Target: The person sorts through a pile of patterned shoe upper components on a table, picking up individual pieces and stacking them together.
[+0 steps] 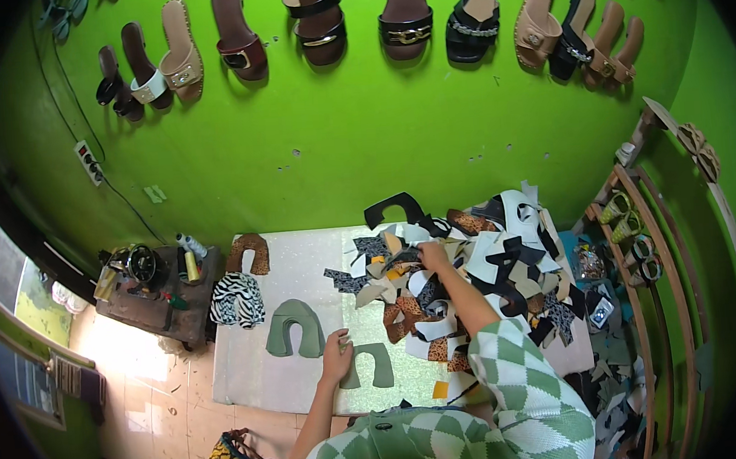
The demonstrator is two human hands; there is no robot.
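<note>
My left hand (336, 359) rests on the pale table (256, 369), its fingers loosely apart, at the left edge of a single green U-shaped cutout (379, 366). Just left of it lies a thicker green stack of U-shaped pieces (293, 327). Reaching forward, my right hand (432, 257) is in a heap of material scraps (481, 256) in black, white, beige, grey and leopard print. Its fingers appear closed on a dark grey scrap (407, 256), though the fingertips are partly hidden.
Zebra-print pieces (236, 300) and brown spotted U-shaped pieces (249, 255) lie along the table's left side. A sewing machine (142, 264) stands on a small side table. Sandals (406, 31) hang on the green wall. On the right, a wooden rack (646, 295) stands beside more scraps (619, 408).
</note>
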